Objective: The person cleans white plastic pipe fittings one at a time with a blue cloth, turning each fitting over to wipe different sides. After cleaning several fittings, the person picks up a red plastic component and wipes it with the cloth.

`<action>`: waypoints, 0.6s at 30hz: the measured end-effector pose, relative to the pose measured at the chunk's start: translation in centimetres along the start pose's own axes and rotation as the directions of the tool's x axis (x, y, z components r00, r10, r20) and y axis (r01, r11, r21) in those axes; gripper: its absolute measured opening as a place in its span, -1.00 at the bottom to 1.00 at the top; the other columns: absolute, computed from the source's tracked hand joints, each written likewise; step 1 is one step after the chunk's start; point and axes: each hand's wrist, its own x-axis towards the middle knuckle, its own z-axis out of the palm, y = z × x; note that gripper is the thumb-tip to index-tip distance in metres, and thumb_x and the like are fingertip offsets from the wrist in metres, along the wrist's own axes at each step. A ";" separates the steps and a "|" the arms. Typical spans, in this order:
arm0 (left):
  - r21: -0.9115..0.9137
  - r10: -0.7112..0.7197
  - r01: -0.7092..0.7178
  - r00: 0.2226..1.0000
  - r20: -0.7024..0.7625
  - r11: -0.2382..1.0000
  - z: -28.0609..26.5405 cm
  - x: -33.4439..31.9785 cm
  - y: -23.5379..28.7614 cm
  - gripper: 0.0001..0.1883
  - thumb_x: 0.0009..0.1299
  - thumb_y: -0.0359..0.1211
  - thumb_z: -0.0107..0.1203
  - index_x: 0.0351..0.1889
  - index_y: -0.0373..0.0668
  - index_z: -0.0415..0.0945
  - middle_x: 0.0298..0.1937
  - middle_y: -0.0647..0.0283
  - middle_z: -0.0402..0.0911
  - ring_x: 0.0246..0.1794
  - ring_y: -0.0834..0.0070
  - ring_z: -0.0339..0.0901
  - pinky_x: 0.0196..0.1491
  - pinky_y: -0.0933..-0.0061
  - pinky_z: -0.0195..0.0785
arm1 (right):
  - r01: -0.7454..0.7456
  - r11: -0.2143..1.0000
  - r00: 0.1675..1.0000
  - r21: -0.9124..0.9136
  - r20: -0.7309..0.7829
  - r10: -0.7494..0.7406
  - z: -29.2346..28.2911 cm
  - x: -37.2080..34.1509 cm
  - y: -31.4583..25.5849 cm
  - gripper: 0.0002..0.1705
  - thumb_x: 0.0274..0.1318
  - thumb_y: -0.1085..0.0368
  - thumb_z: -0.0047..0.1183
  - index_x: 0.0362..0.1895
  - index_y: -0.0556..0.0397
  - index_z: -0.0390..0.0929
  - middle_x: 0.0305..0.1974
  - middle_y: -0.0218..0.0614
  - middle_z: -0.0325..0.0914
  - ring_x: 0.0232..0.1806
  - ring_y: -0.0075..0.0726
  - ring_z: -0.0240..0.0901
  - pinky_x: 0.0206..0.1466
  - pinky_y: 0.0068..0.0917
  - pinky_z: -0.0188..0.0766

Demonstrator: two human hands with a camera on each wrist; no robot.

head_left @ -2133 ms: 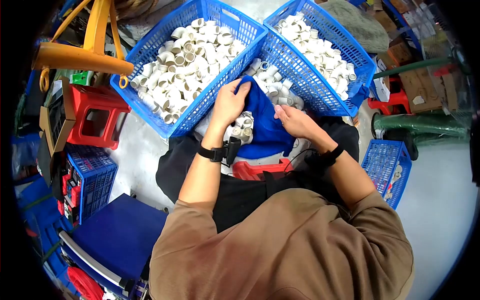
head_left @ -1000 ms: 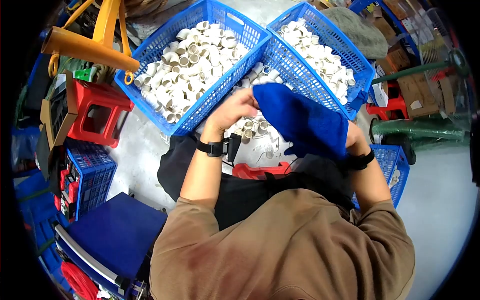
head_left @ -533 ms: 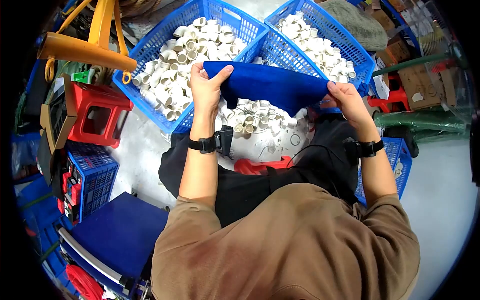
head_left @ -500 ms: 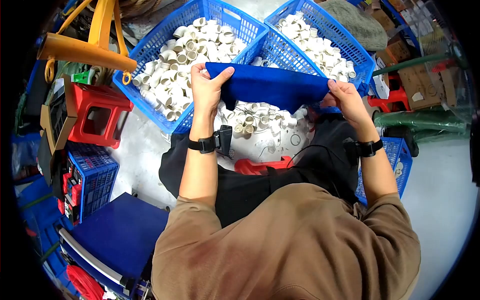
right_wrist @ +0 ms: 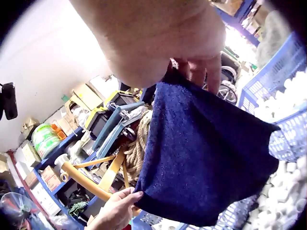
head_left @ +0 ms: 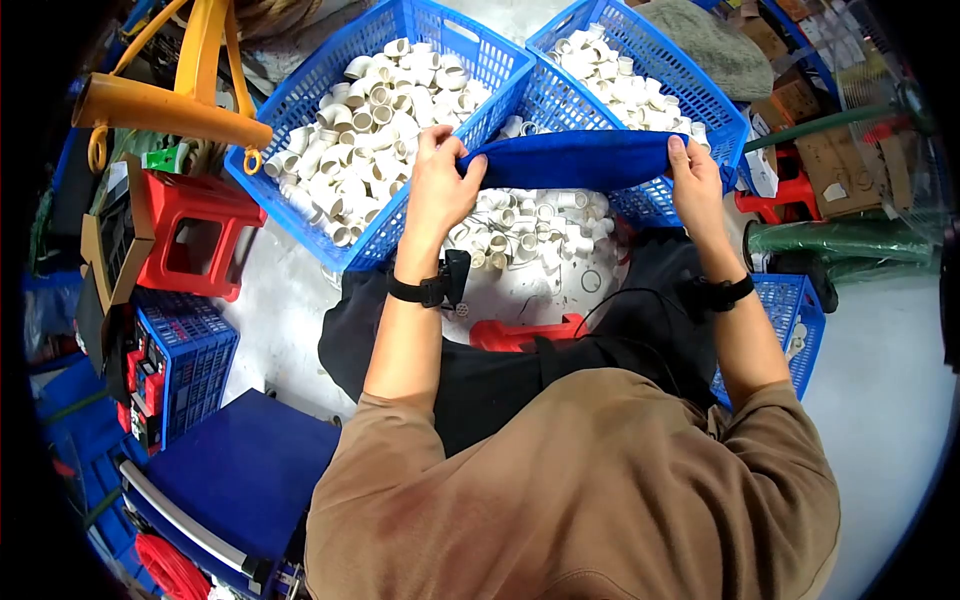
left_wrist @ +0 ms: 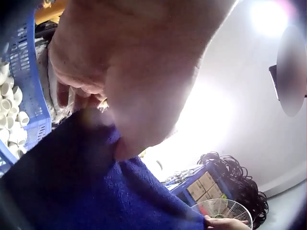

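A blue cloth (head_left: 575,162) is stretched out between my two hands, above a heap of white pipe fittings (head_left: 545,225). My left hand (head_left: 440,190) pinches one end of it between thumb and fingers. At the other end, my right hand (head_left: 697,190) grips a corner, thumb uppermost. In the right wrist view the cloth (right_wrist: 206,148) hangs down as a broad sheet from the right hand (right_wrist: 192,67). The left wrist view has its near part (left_wrist: 91,177) bunched under the left thumb.
Two blue crates (head_left: 345,262) (head_left: 735,150) full of white elbow fittings stand ahead. A red stool (head_left: 190,230) and an orange metal frame (head_left: 175,108) are on the left. A small blue basket (head_left: 800,345) sits on the right, with a red plastic piece (head_left: 520,333) between the legs.
The cloth went from bunched low in the middle to spread between both hands. Since half a second ago, both hands have shifted a little right, and the cloth shows as a narrower strip.
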 end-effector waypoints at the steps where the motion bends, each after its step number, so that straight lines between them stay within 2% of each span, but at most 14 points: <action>1: -0.097 -0.006 0.010 0.999 0.041 0.995 0.6 -0.1 -0.3 -0.70 0.37 -0.25 0.19 -0.39 -0.34 0.47 -0.17 -0.01 0.61 -0.25 0.23 0.56 -0.16 0.24 0.40 | -0.055 0.993 0.998 0.108 -0.014 0.056 1.0 -0.3 -1.2 -0.59 0.43 0.05 -0.01 -0.32 0.15 0.53 -0.47 -0.47 0.46 -0.47 -0.61 0.32 -0.36 -0.57 0.33; 2: -0.096 -0.005 0.009 0.999 0.043 0.995 0.4 -0.1 0.9 -0.70 0.37 -0.25 0.19 -0.39 -0.34 0.47 -0.17 -0.01 0.61 -0.25 0.23 0.56 -0.16 0.24 0.40 | -0.056 0.992 0.998 0.110 -0.015 0.058 2.1 -0.5 -2.2 -0.59 0.43 0.05 -0.01 -0.32 0.15 0.53 -0.47 -0.47 0.46 -0.47 -0.61 0.32 -0.36 -0.57 0.33; 4: -0.072 -0.405 0.426 0.891 0.205 0.902 0.8 -0.4 3.8 -0.64 0.44 -0.17 0.13 -0.36 -0.34 0.46 -0.40 -0.05 0.58 -0.40 0.22 0.53 -0.26 0.23 0.37 | -0.187 0.951 0.982 0.245 0.015 0.190 3.9 -1.0 -3.6 -0.66 0.35 0.11 0.07 -0.31 0.15 0.51 -0.48 -0.45 0.49 -0.46 -0.58 0.42 -0.41 -0.54 0.38; 5: -0.128 -0.373 0.394 0.914 0.156 0.910 1.5 -0.7 4.4 -0.62 0.48 -0.14 0.10 -0.34 -0.33 0.47 -0.57 -0.07 0.48 -0.52 0.22 0.48 -0.35 0.24 0.32 | -0.312 0.933 0.950 0.179 0.065 0.306 4.7 -1.3 -4.0 -0.70 0.26 0.16 0.16 -0.28 0.17 0.49 -0.47 -0.41 0.51 -0.49 -0.53 0.47 -0.46 -0.51 0.42; 6: -0.156 -0.415 0.450 0.885 0.213 0.879 2.0 -1.0 4.9 -0.64 0.51 -0.15 0.08 -0.29 -0.32 0.49 -0.50 0.04 0.53 -0.45 0.34 0.48 -0.29 0.33 0.34 | -0.298 0.946 0.951 0.128 0.121 0.283 5.7 -1.9 -4.4 -0.70 0.23 0.17 0.18 -0.26 0.18 0.49 -0.47 -0.34 0.52 -0.50 -0.49 0.48 -0.47 -0.46 0.42; 7: -0.275 -0.353 0.410 0.906 0.234 0.869 3.0 -1.4 4.8 -0.63 0.51 -0.11 0.07 -0.21 -0.30 0.50 -0.40 -0.02 0.60 -0.34 0.21 0.57 -0.21 0.26 0.39 | -0.280 0.957 0.948 0.077 0.178 0.263 7.0 -2.7 -5.1 -0.70 0.20 0.19 0.20 -0.25 0.19 0.49 -0.48 -0.28 0.52 -0.52 -0.45 0.50 -0.47 -0.41 0.42; 8: -0.391 -0.289 0.367 0.925 0.246 0.844 3.9 -1.8 4.6 -0.61 0.51 -0.07 0.06 -0.13 -0.27 0.52 -0.30 -0.08 0.66 -0.23 0.09 0.66 -0.12 0.19 0.44 | -0.114 0.992 0.973 -0.056 0.197 0.123 8.4 -3.5 -5.7 -0.71 0.18 0.24 0.17 -0.21 0.24 0.48 -0.41 -0.12 0.56 -0.44 -0.20 0.57 -0.37 -0.26 0.44; 9: -0.440 -0.272 0.400 0.905 0.327 0.804 4.5 -2.4 4.3 -0.58 0.50 -0.05 0.09 0.02 -0.24 0.51 -0.19 0.05 0.69 -0.14 0.31 0.64 -0.03 0.31 0.44 | 0.031 0.996 0.975 -0.087 0.223 -0.011 9.2 -4.4 -6.4 -0.74 0.16 0.27 0.14 -0.20 0.24 0.50 -0.36 -0.05 0.57 -0.36 -0.07 0.57 -0.30 -0.20 0.44; 10: -0.497 -0.282 0.527 0.827 0.487 0.689 4.5 -2.5 4.2 -0.51 0.41 -0.10 0.25 0.16 -0.20 0.46 -0.16 0.13 0.70 -0.14 0.44 0.61 -0.05 0.40 0.45 | 0.176 0.978 0.957 -0.114 0.254 -0.143 9.4 -5.1 -7.9 -0.77 0.14 0.30 0.10 -0.20 0.23 0.52 -0.31 0.01 0.57 -0.29 0.06 0.57 -0.22 -0.14 0.44; 12: -0.651 -0.119 0.418 0.884 0.451 0.634 3.5 -2.4 4.8 -0.37 0.26 -0.20 0.43 0.22 -0.21 0.40 -0.13 0.18 0.69 -0.14 0.51 0.58 -0.06 0.47 0.45 | 0.271 0.962 0.916 -0.042 0.317 -0.244 9.2 -5.6 -9.7 -0.81 0.11 0.34 0.03 -0.24 0.19 0.57 -0.28 0.08 0.56 -0.19 0.20 0.53 -0.12 -0.08 0.43; 13: -0.584 -0.123 0.431 0.863 0.491 0.688 2.6 -2.0 4.6 -0.24 0.14 -0.30 0.51 0.27 -0.20 0.36 -0.10 0.20 0.68 -0.13 0.52 0.58 -0.05 0.47 0.46 | 0.381 0.923 0.862 -0.060 0.385 -0.331 8.9 -5.5 -9.3 -0.77 0.10 0.36 -0.03 -0.20 0.20 0.59 -0.26 0.11 0.56 -0.23 0.14 0.56 -0.11 -0.12 0.46; 16: -0.601 -0.105 0.421 0.867 0.487 0.680 2.0 -1.5 3.9 -0.40 0.19 -0.43 0.43 0.19 -0.23 0.44 -0.12 0.24 0.67 -0.19 0.59 0.58 -0.09 0.53 0.47 | 0.334 0.942 0.793 0.030 0.530 -0.299 7.4 -4.8 -8.6 -0.74 0.06 0.45 -0.06 -0.15 0.27 0.55 -0.22 0.06 0.61 -0.22 -0.05 0.64 -0.14 -0.28 0.52; 17: -0.594 -0.136 0.452 0.856 0.498 0.666 1.9 -1.5 3.6 -0.52 0.23 -0.47 0.38 0.12 -0.25 0.50 -0.13 0.25 0.67 -0.20 0.61 0.59 -0.11 0.57 0.48 | 0.203 0.961 0.858 0.186 0.439 -0.267 6.7 -4.7 -9.6 -0.68 0.05 0.52 -0.07 -0.08 0.24 0.56 -0.18 -0.06 0.67 -0.20 -0.28 0.67 -0.14 -0.44 0.54; 18: -0.682 -0.157 0.512 0.844 0.513 0.522 2.1 -1.6 3.2 -0.61 0.28 -0.49 0.32 0.08 -0.27 0.52 -0.14 0.27 0.67 -0.16 0.63 0.59 -0.09 0.58 0.48 | 0.188 0.935 0.901 0.300 0.326 -0.285 6.8 -4.0 -8.4 -0.68 0.11 0.50 0.03 -0.01 0.22 0.56 -0.15 -0.20 0.68 -0.09 -0.37 0.63 -0.12 -0.50 0.54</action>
